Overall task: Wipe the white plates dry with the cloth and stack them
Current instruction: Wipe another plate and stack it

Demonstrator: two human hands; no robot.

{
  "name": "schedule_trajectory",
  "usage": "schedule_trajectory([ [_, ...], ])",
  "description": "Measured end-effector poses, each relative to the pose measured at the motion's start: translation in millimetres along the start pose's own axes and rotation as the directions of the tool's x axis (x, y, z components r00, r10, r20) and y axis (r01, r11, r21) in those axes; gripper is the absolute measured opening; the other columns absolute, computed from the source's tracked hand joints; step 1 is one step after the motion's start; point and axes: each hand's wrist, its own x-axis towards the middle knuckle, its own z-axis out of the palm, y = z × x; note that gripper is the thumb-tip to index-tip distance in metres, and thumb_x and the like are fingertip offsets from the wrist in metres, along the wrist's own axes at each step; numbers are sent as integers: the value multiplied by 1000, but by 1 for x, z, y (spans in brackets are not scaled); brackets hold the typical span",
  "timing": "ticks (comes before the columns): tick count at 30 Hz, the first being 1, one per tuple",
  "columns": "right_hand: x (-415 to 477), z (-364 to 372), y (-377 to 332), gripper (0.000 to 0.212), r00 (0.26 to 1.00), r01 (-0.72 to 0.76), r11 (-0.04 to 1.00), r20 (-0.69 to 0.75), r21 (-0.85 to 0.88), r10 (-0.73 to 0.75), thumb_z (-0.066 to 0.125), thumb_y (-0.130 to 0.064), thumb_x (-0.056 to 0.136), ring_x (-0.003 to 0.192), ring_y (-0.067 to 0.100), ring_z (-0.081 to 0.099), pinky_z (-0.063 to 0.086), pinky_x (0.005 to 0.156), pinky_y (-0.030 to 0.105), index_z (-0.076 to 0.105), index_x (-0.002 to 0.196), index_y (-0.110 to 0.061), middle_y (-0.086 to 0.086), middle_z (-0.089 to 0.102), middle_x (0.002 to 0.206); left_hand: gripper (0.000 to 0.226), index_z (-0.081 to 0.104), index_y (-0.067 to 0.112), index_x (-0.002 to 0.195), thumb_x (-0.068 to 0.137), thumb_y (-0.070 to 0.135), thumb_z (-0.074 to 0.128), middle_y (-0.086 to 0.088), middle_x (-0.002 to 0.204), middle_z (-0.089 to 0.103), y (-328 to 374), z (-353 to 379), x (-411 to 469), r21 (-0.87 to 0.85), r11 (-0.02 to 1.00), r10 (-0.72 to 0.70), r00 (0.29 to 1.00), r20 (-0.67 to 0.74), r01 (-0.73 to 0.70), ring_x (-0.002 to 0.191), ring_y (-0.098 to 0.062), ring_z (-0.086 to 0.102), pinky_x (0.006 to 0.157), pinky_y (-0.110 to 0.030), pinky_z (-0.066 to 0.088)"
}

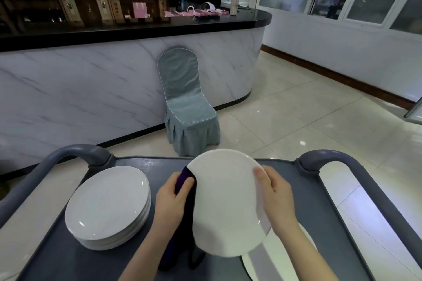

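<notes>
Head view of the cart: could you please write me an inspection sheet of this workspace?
Surface: grey cart top, with raised handles at both ends.
Job's things: held plate tilted above the cart; stack of plates at left; another plate lying at right, partly hidden; dark cloth.
Clutter: nothing seen.
Hands: left hand grips the cloth against the held plate's rim; right hand holds the opposite rim.
Cables: nothing seen.
Surroundings: covered chair, marble-look counter, tiled floor.

Tilted plate (226,201) touching dark cloth (185,178); stack (107,203) beside.
</notes>
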Motion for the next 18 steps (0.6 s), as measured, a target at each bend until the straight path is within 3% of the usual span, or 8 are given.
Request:
schedule_trajectory([
  [4, -5, 10, -2, 18, 966, 132, 976, 243, -172, -87, 58, -25, 100, 81, -2, 60, 41, 71, 9, 68, 85, -30, -18, 69, 85, 15, 63, 30, 78, 88, 21, 70, 16, 74, 67, 18, -6, 18, 181, 971, 107, 959, 264, -159, 65, 5, 57, 62, -8, 42],
  [6, -5, 10, -6, 18, 959, 153, 971, 265, -183, -101, 59, -27, 99, 82, -2, 61, 42, 72, 9, 69, 85, -32, -20, 70, 86, 17, 62, 30, 77, 88, 20, 70, 15, 73, 66, 20, -9, 21, 191, 968, 99, 943, 319, -166, 65, 5, 56, 62, -8, 42],
  [9, -2, 4, -11, 20, 989, 115, 990, 107, -83, -106, 61, -27, 98, 84, -5, 63, 43, 73, 7, 73, 83, -34, -20, 73, 88, 13, 65, 27, 81, 92, 21, 65, 9, 78, 70, 11, -9, 12, 65, 995, 59, 987, 153, -70, 65, 4, 59, 64, -13, 47],
  [11, -5, 8, -10, 24, 997, 18, 998, -70, 64, -13, 60, -26, 99, 75, -6, 61, 46, 68, 10, 72, 80, -34, -16, 72, 82, 11, 68, 26, 87, 95, 24, 61, 7, 82, 74, 1, -2, 1, -143, 985, -94, 996, -2, 93, 72, -3, 66, 67, -20, 51],
  [13, -10, 16, -8, 25, 984, -55, 990, -160, 133, 77, 57, -25, 100, 69, -3, 58, 46, 62, 11, 71, 80, -34, -12, 70, 79, 13, 70, 23, 94, 97, 27, 58, 2, 88, 75, -6, 6, -9, -321, 914, -268, 963, -14, 249, 81, -13, 70, 73, -30, 55],
  [15, -15, 20, -5, 26, 987, -50, 995, -148, 85, 62, 56, -24, 100, 70, -3, 58, 43, 61, 7, 70, 79, -34, -14, 70, 79, 14, 71, 21, 92, 97, 26, 59, 0, 87, 75, -10, 3, -11, -299, 921, -268, 963, -16, 251, 81, -15, 70, 70, -30, 56],
  [18, -14, 16, -8, 25, 997, 56, 998, -42, -19, -57, 58, -21, 99, 82, -6, 61, 42, 69, 4, 69, 84, -38, -23, 71, 86, 15, 71, 28, 84, 94, 19, 64, 8, 81, 75, -7, -12, 0, -175, 981, -83, 996, -24, 78, 70, 0, 67, 60, -12, 49],
])
